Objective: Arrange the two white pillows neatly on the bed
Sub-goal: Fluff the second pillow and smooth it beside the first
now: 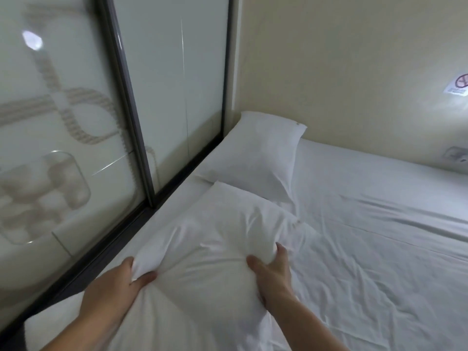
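Two white pillows lie on a bed covered with a white sheet. The far pillow rests in the corner where the cream wall meets the glass panel. The near pillow lies in front of it along the left edge of the bed, its far corner touching the far pillow. My left hand grips the near pillow's lower left corner, bunching the cloth. My right hand clasps its near right side, thumb on top and fingers pressed into the filling.
A frosted glass panel with dark frames runs along the bed's left side. A cream wall stands behind the bed, bearing a small sign and a fitting at right. The sheet is creased at right.
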A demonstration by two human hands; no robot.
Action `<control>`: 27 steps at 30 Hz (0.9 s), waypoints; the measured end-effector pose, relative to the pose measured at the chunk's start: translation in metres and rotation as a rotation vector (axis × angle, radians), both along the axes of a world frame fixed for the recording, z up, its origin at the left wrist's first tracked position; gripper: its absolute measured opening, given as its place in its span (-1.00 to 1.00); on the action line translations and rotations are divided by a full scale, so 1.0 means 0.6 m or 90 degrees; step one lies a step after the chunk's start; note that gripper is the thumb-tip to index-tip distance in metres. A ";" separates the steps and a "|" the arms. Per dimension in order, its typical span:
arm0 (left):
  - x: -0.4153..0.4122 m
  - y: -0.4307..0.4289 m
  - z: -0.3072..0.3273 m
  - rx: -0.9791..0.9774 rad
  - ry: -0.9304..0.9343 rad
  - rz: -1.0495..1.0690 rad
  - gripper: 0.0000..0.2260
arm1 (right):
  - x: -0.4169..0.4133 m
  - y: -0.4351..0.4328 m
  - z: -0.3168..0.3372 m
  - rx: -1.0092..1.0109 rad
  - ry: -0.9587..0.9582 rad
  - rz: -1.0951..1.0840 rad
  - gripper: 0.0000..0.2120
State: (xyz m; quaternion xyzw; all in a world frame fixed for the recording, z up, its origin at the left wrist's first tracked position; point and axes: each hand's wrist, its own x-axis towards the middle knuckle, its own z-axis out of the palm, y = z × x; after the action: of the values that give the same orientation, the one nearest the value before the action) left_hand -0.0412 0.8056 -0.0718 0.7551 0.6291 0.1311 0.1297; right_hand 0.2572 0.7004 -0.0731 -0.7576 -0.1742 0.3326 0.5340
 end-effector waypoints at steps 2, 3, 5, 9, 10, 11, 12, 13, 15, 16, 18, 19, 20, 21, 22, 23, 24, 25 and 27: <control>-0.035 -0.007 -0.002 0.019 -0.053 0.049 -0.47 | -0.001 0.026 0.004 -0.003 -0.049 0.069 -0.31; -0.043 -0.011 -0.007 0.030 -0.056 0.061 -0.48 | 0.000 0.035 -0.004 -0.022 -0.038 0.081 -0.30; -0.042 -0.015 -0.019 0.033 -0.018 0.069 -0.53 | 0.001 0.037 -0.029 -0.071 0.019 0.085 -0.29; 0.005 0.000 -0.013 0.147 0.005 0.016 -0.59 | 0.029 0.030 -0.046 -0.092 -0.090 0.100 -0.40; 0.012 0.008 -0.001 0.201 -0.013 0.012 -0.57 | 0.040 0.039 -0.037 -0.075 -0.146 0.102 -0.43; 0.018 0.016 0.012 0.252 -0.029 0.017 -0.56 | 0.051 0.050 -0.025 -0.052 -0.190 0.097 -0.45; 0.022 0.024 0.021 0.283 -0.042 0.025 -0.56 | 0.059 0.063 -0.013 -0.030 -0.218 0.092 -0.46; 0.026 0.034 0.025 0.272 -0.057 0.039 -0.57 | 0.066 0.077 -0.006 -0.016 -0.238 0.091 -0.46; 0.040 0.042 0.012 0.131 -0.054 0.064 -0.59 | 0.082 0.090 -0.015 -0.049 -0.235 0.104 -0.43; 0.041 0.037 -0.003 0.063 -0.009 0.077 -0.59 | 0.084 0.087 -0.021 -0.092 -0.207 0.116 -0.39; 0.033 0.024 -0.027 0.030 0.111 0.119 -0.47 | 0.078 0.069 -0.036 -0.210 -0.192 0.132 -0.32; 0.033 0.023 -0.030 0.048 0.145 0.139 -0.39 | 0.071 0.060 -0.038 -0.265 -0.262 0.137 -0.27; 0.040 0.026 -0.031 0.085 0.149 0.141 -0.34 | 0.059 0.054 -0.039 -0.282 -0.381 0.158 -0.23; 0.053 0.031 -0.031 0.113 0.131 0.116 -0.32 | 0.042 0.053 -0.040 -0.239 -0.502 0.204 -0.23; 0.071 0.035 -0.031 0.103 0.117 0.073 -0.32 | 0.018 0.056 -0.039 -0.156 -0.580 0.259 -0.26; 0.091 0.036 -0.031 0.065 0.112 0.027 -0.32 | -0.009 0.061 -0.039 -0.090 -0.628 0.336 -0.29; 0.107 0.034 -0.038 0.007 0.120 -0.005 -0.30 | -0.035 0.066 -0.047 -0.055 -0.656 0.420 -0.30; 0.111 0.027 -0.052 -0.072 0.145 -0.008 -0.28 | -0.056 0.067 -0.058 -0.065 -0.670 0.502 -0.30; 0.075 0.001 -0.079 -0.216 0.203 0.039 -0.21 | -0.051 0.062 -0.088 -0.165 -0.657 0.553 -0.29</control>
State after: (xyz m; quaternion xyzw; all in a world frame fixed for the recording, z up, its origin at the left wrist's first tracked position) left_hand 0.0036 0.8064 -0.1190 0.7144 0.6771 -0.0935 0.1499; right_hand 0.2267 0.7378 -0.1261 -0.7383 -0.6531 0.1308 0.1061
